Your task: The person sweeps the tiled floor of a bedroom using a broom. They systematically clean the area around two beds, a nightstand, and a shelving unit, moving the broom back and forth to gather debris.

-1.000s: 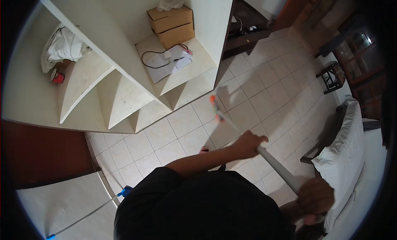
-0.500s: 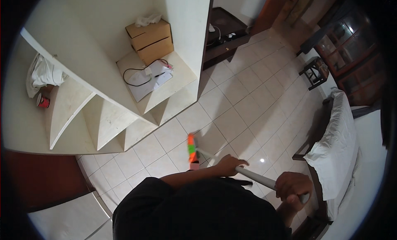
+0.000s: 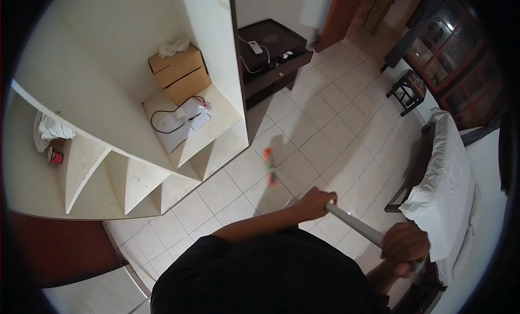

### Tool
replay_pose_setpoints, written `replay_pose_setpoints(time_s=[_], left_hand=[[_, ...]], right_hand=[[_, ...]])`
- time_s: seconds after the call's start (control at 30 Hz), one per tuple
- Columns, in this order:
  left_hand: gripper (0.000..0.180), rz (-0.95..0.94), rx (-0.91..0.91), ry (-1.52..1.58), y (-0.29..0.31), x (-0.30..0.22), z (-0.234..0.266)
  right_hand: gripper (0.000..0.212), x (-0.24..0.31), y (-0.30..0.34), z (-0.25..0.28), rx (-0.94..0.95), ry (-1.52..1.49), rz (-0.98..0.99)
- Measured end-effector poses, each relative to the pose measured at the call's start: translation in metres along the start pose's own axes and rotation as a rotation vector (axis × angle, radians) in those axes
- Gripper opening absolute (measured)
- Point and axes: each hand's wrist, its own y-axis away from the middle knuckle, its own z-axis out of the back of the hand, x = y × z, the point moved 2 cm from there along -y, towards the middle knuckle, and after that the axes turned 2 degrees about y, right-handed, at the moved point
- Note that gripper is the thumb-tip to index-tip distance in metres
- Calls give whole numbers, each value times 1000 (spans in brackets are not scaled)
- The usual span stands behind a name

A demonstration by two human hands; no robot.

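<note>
A broom with a long pale grey handle (image 3: 355,224) runs slantwise in front of me. Its orange and green head (image 3: 270,169) is at the tiled floor, left of and beyond my hands, blurred by motion. Partway along the handle, the fingers of my left hand (image 3: 316,204) are wrapped round it. My right hand (image 3: 405,246) grips the handle close to its upper end. Between the left hand and the head, the handle looks thin and smeared.
White shelving (image 3: 225,54) on the left holds a cardboard box (image 3: 181,76), papers and a cable. Behind it is a dark drawer cabinet (image 3: 271,43). A bed with white bedding (image 3: 439,189) lines the right side; a dark stool (image 3: 406,93) stands beyond it, by the window.
The broom head has swung away from me and slightly right across the tiles. Both hands have moved right with the handle, still gripping it. The view has shifted too.
</note>
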Motion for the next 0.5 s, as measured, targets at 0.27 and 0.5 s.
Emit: replay_pose_setpoints(time_s=[0.27, 0.5], left_hand=[[23, 650, 544, -303, 62, 64, 16], [23, 610, 348, -240, -11, 110, -53]], right_hand=[[24, -137, 77, 32, -317, -502, -699], [19, -155, 60, 118, 102, -378, -614]])
